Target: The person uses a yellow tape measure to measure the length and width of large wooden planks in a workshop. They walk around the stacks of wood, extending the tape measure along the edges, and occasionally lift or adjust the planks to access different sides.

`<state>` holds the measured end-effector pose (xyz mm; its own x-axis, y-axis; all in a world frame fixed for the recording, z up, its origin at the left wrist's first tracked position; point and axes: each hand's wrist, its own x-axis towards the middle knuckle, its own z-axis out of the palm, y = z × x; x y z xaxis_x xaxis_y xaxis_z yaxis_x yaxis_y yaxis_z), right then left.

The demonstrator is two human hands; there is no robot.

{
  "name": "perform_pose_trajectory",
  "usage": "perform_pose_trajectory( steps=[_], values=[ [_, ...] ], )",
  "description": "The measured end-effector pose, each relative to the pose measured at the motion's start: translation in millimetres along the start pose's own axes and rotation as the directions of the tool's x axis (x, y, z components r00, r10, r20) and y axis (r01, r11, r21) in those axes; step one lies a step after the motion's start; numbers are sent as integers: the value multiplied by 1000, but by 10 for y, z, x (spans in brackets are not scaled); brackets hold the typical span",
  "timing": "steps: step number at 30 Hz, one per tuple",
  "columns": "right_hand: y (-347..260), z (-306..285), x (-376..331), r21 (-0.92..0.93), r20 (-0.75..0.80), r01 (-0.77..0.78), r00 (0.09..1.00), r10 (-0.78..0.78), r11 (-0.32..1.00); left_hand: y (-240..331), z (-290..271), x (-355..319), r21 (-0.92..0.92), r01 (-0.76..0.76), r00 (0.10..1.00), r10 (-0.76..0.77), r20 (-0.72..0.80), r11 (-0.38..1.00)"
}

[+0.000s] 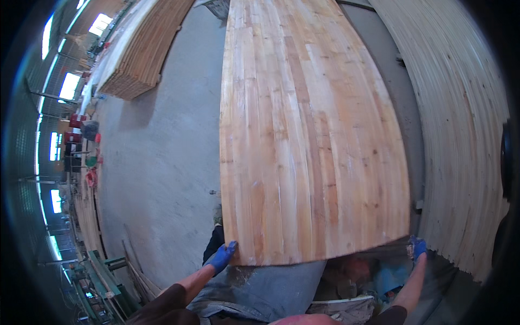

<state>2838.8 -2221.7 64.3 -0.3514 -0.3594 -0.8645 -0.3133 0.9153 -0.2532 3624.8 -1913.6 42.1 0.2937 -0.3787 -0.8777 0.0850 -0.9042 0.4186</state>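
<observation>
A long wooden panel (314,141) of glued light and reddish strips stretches away from me. My left hand (222,255), in a blue glove, is closed on its near left corner, thumb on the top face. Beside the near right corner is my right hand (417,247), also blue-gloved. Its fingers look curled around a small tan thing (410,251) too small to make out. Whether that hand touches the panel's edge does not show clearly.
A stack of wooden panels (130,70) stands at the far left, and another long stack (455,124) runs along the right. Green machinery (103,287) is at the lower left. Grey cloth (260,290) and a cluttered heap (352,281) lie below the panel's near edge.
</observation>
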Motion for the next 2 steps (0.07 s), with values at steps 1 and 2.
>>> perform_pose_trajectory(
  steps=[1,2],
  values=[
    [-56,15,-46,26,-2,-217,976,217,976,-373,159,426,23,-59,998,59,8,998],
    [-38,-62,-168,35,-27,-226,974,227,974,-716,254,905,57,-121,992,119,29,991]
  ],
)
